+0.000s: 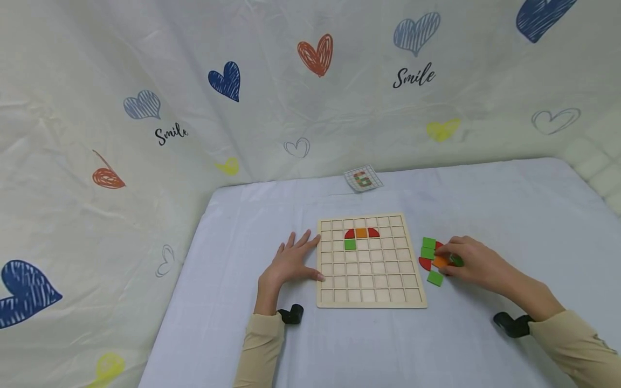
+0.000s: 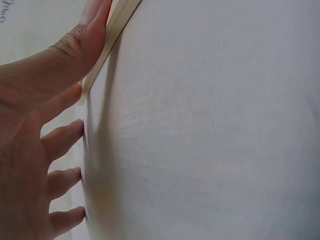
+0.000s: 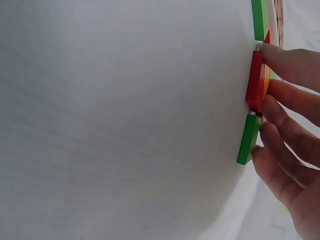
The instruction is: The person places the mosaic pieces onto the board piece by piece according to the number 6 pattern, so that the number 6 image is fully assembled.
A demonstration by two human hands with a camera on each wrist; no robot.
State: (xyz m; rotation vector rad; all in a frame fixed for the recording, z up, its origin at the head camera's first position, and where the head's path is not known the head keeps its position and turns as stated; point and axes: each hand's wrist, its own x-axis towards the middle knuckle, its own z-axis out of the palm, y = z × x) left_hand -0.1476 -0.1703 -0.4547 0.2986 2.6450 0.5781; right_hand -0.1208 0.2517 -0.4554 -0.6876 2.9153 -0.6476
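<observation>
Orange tile is lying right of the board, between your right thumb and fingertips, with loose red and green tiles around it. Your right hand is nearer, fingers bent; whether it is pinching cannot be told. No long axis is showing. Your left hand is touching the board's left edge, fingers spread. Board cells are holding red, orange, red in a row, green below the left red.

The person wears long tan sleeves. A small black gadget with a rounded end pokes out beside the end of each one.
</observation>
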